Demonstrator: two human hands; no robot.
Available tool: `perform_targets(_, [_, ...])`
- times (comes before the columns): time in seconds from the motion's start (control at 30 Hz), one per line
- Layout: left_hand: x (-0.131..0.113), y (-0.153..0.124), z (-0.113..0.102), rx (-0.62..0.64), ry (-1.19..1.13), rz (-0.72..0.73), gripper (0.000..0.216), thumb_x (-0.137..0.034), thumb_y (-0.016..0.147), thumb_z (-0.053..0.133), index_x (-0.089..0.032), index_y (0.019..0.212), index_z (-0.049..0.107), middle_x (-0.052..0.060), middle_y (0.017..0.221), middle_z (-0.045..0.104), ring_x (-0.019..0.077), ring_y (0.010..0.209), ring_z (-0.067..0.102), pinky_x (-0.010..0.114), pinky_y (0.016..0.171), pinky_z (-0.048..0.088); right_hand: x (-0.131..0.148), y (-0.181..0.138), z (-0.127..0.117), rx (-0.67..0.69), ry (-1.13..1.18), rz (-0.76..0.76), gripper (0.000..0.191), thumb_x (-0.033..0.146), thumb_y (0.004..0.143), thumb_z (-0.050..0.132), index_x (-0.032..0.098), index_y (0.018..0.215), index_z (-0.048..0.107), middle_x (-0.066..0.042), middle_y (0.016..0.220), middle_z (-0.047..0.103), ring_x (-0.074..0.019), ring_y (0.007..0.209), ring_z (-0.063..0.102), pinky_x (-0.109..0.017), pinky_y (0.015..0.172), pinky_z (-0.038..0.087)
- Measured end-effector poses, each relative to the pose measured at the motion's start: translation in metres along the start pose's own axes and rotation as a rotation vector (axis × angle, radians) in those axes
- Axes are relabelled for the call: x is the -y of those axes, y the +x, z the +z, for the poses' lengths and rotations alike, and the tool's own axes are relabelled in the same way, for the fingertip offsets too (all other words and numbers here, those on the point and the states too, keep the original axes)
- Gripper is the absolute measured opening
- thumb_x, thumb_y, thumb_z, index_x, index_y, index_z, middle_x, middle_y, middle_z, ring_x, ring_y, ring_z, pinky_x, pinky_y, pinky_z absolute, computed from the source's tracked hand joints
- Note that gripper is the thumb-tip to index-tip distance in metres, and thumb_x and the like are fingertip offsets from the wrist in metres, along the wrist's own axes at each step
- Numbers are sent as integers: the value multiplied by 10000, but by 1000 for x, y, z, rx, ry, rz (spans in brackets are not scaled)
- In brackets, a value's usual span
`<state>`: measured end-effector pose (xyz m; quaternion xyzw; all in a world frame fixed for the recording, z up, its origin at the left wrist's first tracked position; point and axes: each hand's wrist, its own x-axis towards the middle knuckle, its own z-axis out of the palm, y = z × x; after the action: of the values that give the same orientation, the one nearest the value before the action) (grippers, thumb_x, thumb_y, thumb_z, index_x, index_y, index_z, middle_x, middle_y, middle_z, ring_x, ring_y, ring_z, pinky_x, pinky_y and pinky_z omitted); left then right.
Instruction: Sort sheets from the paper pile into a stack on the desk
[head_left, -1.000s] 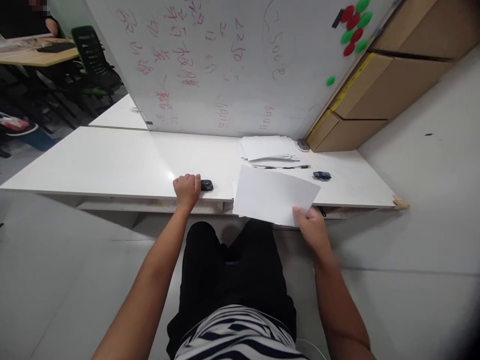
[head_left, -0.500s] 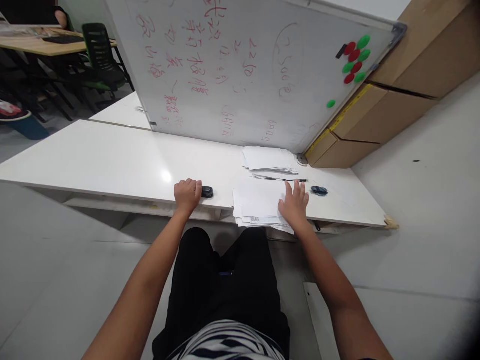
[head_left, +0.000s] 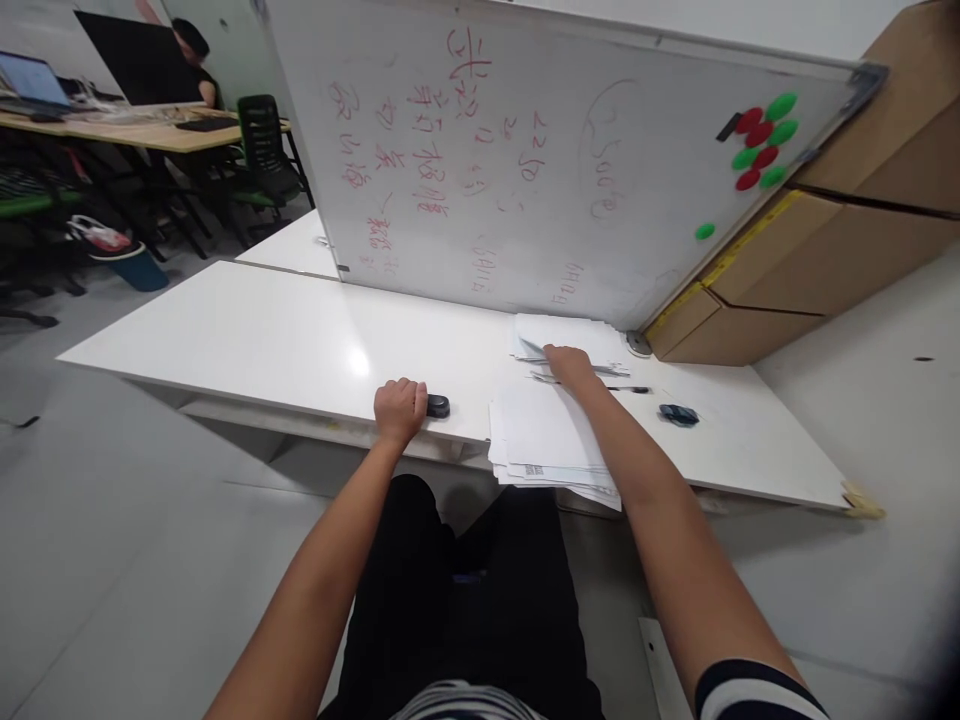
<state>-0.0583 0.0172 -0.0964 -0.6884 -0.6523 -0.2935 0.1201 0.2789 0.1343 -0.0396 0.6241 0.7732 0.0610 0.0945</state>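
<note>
My left hand (head_left: 400, 410) is wrapped around a black stapler (head_left: 438, 406) lying at the desk's front edge; only one end shows beyond the fist. My right hand (head_left: 571, 368) reaches to the back paper stack (head_left: 604, 338) and pinches a sheet of paper (head_left: 531, 345) at its left front, where the sheet bends up a little. Its fingertips are partly hidden. Below that forearm, the front paper stack (head_left: 547, 430) lies with its lower edge past the desk's front edge. Between the stacks lies a pen (head_left: 636, 389), partly covered by my arm.
A whiteboard (head_left: 450, 190) with red writing and magnets stands along the back of the white desk (head_left: 300, 330). Cardboard boxes (head_left: 847, 250) are stacked at the right. A small dark blue item (head_left: 679, 414) lies on the desk. Another person (head_left: 199, 70) sits far left.
My right hand has moved from the front stack's right edge to the back stack and taken hold of a sheet. The left hand stays on the stapler. The camera view has shifted.
</note>
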Motion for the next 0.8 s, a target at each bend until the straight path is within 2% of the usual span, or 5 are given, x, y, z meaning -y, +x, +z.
perform_targets(0.1, [1,-1,1,-7,-15,-3,371,-325,943,357,-204,649,547,96,726,596,235,751,504,370,674,251,-3,6,0,-7,-41,3,333,44,872,383,70,1169,532,-190,959,678,-255,898,652,-312,752,432])
perform_targets(0.27, [2,-1,3,7,2,3,367,-313,942,354,-205,646,543,93,720,596,239,746,500,375,668,246,-7,12,7,-13,-86,-6,279,73,898,377,54,1105,563,-221,999,658,-263,928,630,-306,731,405])
perform_targets(0.43, [2,0,3,11,35,21,361,-308,942,352,-205,653,542,93,725,599,236,739,500,376,661,250,-14,14,9,-8,-114,-56,284,118,936,354,69,1102,580,-208,1001,666,-254,922,620,-310,738,383])
perform_targets(0.6, [1,0,3,0,33,13,365,-309,942,352,-207,643,536,90,717,590,233,735,499,373,660,251,-15,14,9,24,-155,-102,257,50,870,437,71,1073,594,-188,954,678,-243,885,629,-295,714,376])
perform_targets(0.8, [1,0,4,9,13,4,368,-309,943,344,-206,639,525,93,719,589,236,736,488,375,660,244,-17,15,10,21,-189,-138,300,10,836,451,65,1102,579,-204,987,673,-251,903,633,-305,718,388])
